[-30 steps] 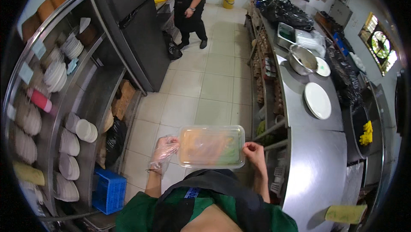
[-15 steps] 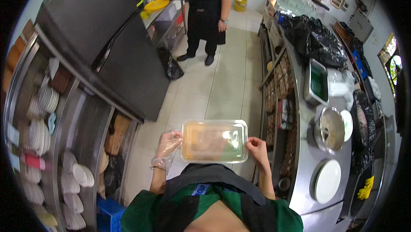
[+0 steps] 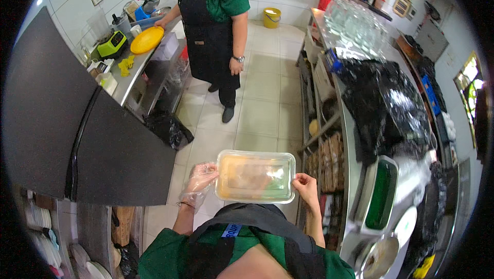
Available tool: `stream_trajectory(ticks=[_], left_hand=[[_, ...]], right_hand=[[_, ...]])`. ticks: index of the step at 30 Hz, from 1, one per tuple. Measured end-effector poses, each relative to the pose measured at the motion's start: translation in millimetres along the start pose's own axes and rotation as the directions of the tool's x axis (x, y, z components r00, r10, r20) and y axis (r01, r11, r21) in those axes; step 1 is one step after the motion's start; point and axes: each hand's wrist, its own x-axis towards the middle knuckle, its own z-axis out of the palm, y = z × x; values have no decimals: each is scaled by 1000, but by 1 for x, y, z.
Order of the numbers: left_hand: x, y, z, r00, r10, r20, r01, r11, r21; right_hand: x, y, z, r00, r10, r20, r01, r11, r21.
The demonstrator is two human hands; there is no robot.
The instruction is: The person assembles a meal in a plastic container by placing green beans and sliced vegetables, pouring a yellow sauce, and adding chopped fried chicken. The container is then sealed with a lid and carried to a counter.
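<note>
I hold a clear rectangular plastic container (image 3: pixel 256 176) level in front of my apron, above the tiled floor. It looks pale orange toward the left and greenish at the lower right; whether that is contents or what shows through, I cannot tell. My left hand (image 3: pixel 201 178), in a thin clear plastic glove, is closed on its left end. At the other end my right hand (image 3: pixel 307 189), bare, pinches the rim between thumb and fingers.
To the left stands a dark fridge (image 3: pixel 113 160). Beyond it, a co-worker in a black apron (image 3: pixel 208 37) rests a hand by a yellow tray (image 3: pixel 147 40). Along the right runs a steel counter (image 3: pixel 352 196) bearing black plastic bags (image 3: pixel 381 109), a metal pan (image 3: pixel 382 194) and glasses.
I have moved forward along the aisle: the co-worker, fridge and counter items appear nearer. The container stays level between my two hands, with both grips unchanged.
</note>
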Motion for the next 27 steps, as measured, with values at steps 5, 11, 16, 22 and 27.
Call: stream_trajectory(ticks=[5,11,16,22,27], left_hand=[[143,48,7,997,23,-70,-26,999,-44],[322,106,17,998,-29,-55,19,984,-177],[483,176,25,997,-73,-12,70,984,-162],[676,256,47,998,-28,54,31,997,-63],[830,303,81,999,-28,38,28,1000,-4]], right_hand=[[164,-61,-3,999,-17,52,19,999,-34],[361,-117,-5,993,-35,111,39,999,-31],[507,-167,-4,999,-34,18,35,996,-83],[679,-230,-29,999,-46,-27,45,998,-49],[823,-272,-57,1000,-5,-16,5,1000,9]])
